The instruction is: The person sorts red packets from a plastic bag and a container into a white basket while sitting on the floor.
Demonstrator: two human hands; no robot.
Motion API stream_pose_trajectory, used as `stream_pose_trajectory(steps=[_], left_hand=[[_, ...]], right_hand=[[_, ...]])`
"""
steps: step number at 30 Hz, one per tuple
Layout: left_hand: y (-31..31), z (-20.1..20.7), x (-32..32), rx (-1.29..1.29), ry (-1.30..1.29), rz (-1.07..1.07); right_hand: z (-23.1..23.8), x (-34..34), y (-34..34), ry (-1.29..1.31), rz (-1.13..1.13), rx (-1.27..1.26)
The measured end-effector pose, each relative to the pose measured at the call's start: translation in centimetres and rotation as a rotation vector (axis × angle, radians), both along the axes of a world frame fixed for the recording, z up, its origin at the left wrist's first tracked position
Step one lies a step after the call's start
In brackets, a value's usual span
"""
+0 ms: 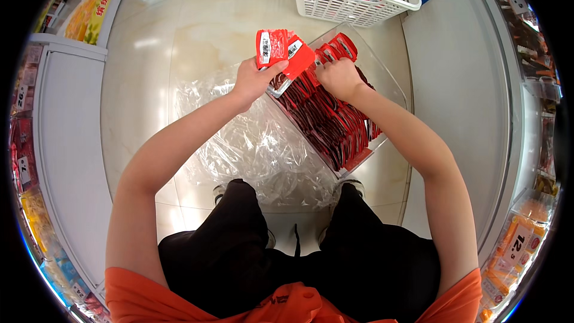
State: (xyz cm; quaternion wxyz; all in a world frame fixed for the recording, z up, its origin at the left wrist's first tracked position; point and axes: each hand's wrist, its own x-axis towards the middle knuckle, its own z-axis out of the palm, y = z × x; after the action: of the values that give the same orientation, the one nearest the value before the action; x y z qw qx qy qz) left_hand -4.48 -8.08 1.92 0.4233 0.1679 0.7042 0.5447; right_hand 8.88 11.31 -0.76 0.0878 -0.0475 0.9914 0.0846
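Note:
My left hand point(254, 84) is closed on a few small red snack packets point(274, 46), fanned out with pale labels showing. To its right, my right hand point(341, 79) has its fingers curled down at the packets in the far part of a clear plastic bin point(391, 78); what is between those fingertips is hidden. Rows of dark red packets point(326, 121) stand on edge, packed closely, in that bin. The bin lies slantwise on the floor in front of my feet.
A crumpled clear plastic bag point(251, 149) spreads over the floor left of the bin. Beyond stands a white plastic basket point(353, 1) with more red packets. White shelf units point(72, 155) with packaged goods flank the aisle on both sides.

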Motion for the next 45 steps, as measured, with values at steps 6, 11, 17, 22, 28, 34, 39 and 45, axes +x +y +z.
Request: stream_pose_trajectory(steps=[6, 11, 17, 22, 28, 34, 39, 45], left_hand=[[-0.1, 0.7, 0.2, 0.018, -0.006, 0.012], [-0.1, 0.6, -0.3, 0.011, -0.004, -0.034], [-0.5, 0.2, -0.1, 0.041, 0.002, -0.037], [-0.5, 0.5, 0.0, 0.005, 0.053, -0.071], [-0.3, 0.4, -0.1, -0.019, 0.063, -0.091], [-0.2, -0.1, 0.1, 0.009, -0.004, -0.009], [-0.4, 0.1, 0.1, -0.002, 0.012, -0.035], [-0.4, -0.1, -0.2, 0.004, -0.016, -0.001]], right_hand=[[3.0, -0.6, -1.3, 0.316, -0.324, -0.406], [5.2, -3.3, -2.2, 0.454, -0.654, -1.083], [6.4, -3.4, -3.2, 0.306, -0.562, -1.173], [5.7, -2.7, -1.8, 0.185, -0.54, -1.24], [5.2, -1.6, -0.9, 0.089, -0.583, -1.268], [7.1, 0.0, 1.2, 0.336, -0.844, -1.275], [8.4, 1.1, 1.7, 0.327, -1.006, -1.705], [6.6, 1.2, 1.0, 0.308, -0.998, -1.68]])
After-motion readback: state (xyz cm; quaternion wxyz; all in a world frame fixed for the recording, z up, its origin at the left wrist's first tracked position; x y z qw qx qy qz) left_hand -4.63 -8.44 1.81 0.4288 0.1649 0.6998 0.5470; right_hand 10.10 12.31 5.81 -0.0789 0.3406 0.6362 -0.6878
